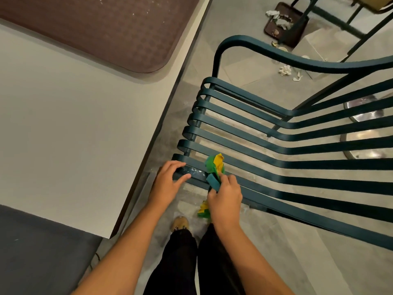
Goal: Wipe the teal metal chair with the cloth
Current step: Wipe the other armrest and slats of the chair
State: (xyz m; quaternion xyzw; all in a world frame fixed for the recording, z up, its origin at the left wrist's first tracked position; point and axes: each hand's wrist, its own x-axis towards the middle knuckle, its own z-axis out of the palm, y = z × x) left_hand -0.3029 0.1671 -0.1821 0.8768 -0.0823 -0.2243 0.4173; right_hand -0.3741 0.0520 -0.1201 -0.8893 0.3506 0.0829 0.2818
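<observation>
Looking down from head ht.: white table (63,124) fills the left side, w/ a brown tray (102,28) lying flat on its far part. Right of the table, on the tiled floor (297,241), stands the teal metal chair (276,133), built of parallel flat slats w/ rolled front ends and a curved armrest at top. White specks show on the nearest slat end. Behind the chair: a second brown tray (285,24) on the floor carrying crumpled paper, more paper scraps (286,70) lying loose nearby, and a round metal base (365,135) seen through the slats.

Left hand (168,184) rests on the rolled end of the nearest slat, fingers spread over its top and front edge, thumb below; hold is loose, not clenched. Right hand (225,199) is just beside it, fingers clenched around the cloth (214,167), a green/yellow/teal bundle pressed against the same slat. One cloth end sticks up above the slat; the other hangs below the hand. Black trousers (191,262) and a tan shoe (180,223) show beneath the arms.
</observation>
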